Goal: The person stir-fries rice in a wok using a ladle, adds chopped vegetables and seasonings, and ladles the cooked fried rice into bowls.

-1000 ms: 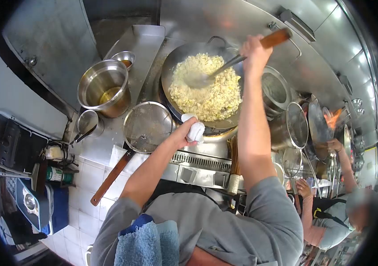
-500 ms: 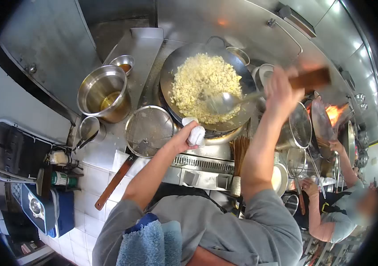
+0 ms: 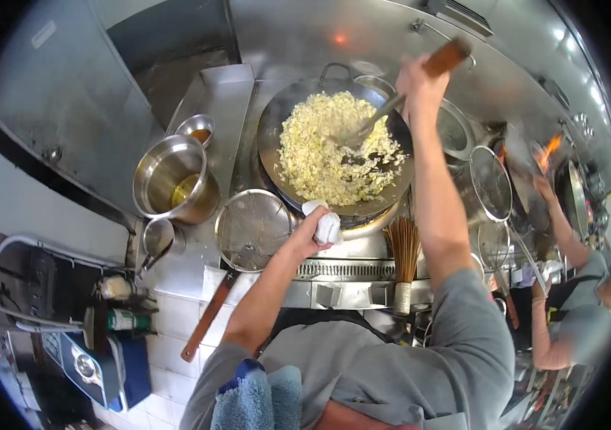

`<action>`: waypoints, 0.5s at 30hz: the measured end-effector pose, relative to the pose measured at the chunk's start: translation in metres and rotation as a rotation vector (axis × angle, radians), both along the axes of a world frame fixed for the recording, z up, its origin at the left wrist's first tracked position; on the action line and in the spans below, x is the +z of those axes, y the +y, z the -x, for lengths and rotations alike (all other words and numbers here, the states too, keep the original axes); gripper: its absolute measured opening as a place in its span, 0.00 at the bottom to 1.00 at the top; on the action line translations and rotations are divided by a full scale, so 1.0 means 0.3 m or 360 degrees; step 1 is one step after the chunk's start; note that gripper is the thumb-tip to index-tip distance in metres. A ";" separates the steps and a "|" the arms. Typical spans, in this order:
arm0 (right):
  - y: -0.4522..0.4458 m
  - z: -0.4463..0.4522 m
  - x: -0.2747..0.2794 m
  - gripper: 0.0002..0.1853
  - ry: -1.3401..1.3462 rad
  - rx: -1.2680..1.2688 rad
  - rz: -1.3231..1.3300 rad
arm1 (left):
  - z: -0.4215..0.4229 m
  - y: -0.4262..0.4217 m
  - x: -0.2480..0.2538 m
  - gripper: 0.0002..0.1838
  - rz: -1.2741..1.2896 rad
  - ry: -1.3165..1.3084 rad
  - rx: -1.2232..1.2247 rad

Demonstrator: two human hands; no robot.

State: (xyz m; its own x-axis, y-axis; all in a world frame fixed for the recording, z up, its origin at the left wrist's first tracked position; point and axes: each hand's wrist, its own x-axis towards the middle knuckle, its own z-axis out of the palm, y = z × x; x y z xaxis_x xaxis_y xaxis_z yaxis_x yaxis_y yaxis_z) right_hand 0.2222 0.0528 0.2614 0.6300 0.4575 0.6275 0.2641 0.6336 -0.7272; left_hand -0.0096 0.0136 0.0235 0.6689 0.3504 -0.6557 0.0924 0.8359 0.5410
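Fried rice (image 3: 320, 147) with pale egg bits lies in a large dark wok (image 3: 271, 136) on the burner. My left hand (image 3: 309, 236) is closed around a white cloth (image 3: 328, 228) at the wok's near edge; the wok's handle there is hidden. My right hand (image 3: 422, 89) is closed on the ladle (image 3: 370, 125), which has a wooden grip and a metal shaft. The ladle's bowl rests in the rice near the middle of the wok, and dark wok surface shows through the rice to its right.
A round strainer (image 3: 254, 231), a steel pot (image 3: 171, 179) with yellow liquid and a small bowl (image 3: 196, 130) of brown liquid stand left. A bamboo brush (image 3: 403, 265) is near the front. At right, another person (image 3: 578, 315) works by a flame (image 3: 551, 149).
The ladle swung right and toward me, then back up and left into the rice. The rice has shifted, baring some wok. My left hand keeps hold of the cloth.
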 end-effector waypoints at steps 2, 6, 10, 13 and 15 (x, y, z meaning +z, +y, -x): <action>-0.031 0.006 0.167 0.12 0.0022 0.0101 -0.0206 | -0.011 0.014 0.031 0.14 -0.0096 0.0004 0.0017; 0.058 -0.036 0.059 0.11 -0.0002 -0.0129 -0.0142 | -0.011 0.016 0.017 0.15 -0.0018 -0.0040 0.0030; 0.154 0.006 0.079 0.13 0.0191 0.0088 0.0201 | -0.009 0.016 0.024 0.16 -0.0006 0.0071 0.0023; 0.010 0.120 0.213 0.13 0.0112 0.0338 0.0100 | -0.020 0.037 0.023 0.17 -0.0047 0.0016 -0.0023; -0.004 0.165 0.106 0.14 0.0049 0.0263 0.0089 | -0.009 0.029 0.012 0.16 -0.0003 -0.0049 -0.0046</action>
